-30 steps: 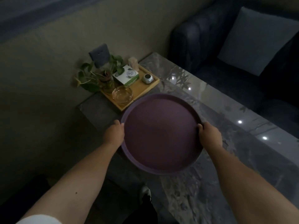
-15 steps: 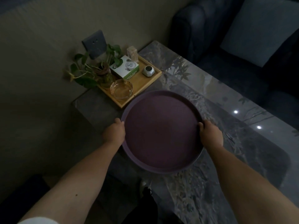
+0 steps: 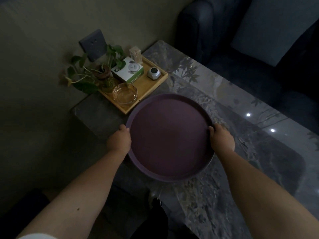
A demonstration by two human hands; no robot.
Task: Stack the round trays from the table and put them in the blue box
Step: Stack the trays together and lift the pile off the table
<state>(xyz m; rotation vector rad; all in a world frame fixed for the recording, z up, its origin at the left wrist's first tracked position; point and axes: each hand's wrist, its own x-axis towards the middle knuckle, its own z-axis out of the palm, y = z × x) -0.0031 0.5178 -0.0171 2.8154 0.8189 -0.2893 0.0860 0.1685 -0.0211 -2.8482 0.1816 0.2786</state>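
Change over one second: the purple round tray [image 3: 170,137], gripped at opposite rims by the left hand [image 3: 119,141] and right hand [image 3: 221,139], now overlaps the near corner of the wooden tray [image 3: 150,87]; more of the surface [image 3: 259,152] shows beyond it.
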